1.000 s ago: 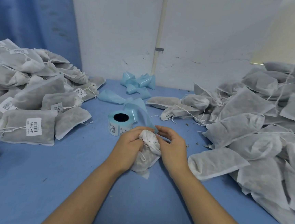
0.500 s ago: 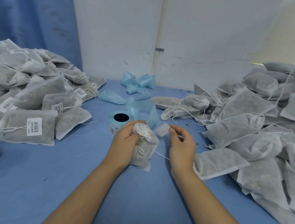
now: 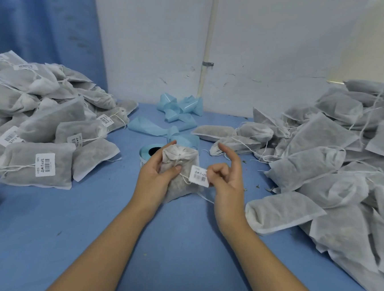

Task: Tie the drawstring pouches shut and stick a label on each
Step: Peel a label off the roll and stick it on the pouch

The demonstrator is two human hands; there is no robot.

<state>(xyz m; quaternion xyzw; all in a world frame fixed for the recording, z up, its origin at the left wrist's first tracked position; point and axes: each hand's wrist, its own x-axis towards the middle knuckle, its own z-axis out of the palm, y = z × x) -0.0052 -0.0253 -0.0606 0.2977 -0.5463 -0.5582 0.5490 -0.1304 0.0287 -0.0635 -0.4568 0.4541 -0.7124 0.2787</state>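
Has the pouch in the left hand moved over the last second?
Yes. The pouch has shifted up and left in view; its top now overlaps the label roll, earlier lying right of it.

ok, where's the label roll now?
Head view, centre: the label roll sits on the table, hidden partly behind the left hand and the pouch it grips.

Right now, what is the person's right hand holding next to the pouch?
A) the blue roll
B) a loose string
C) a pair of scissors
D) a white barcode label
D: the right hand pinches a white barcode label by its edge, close beside the pouch that the left hand grips.
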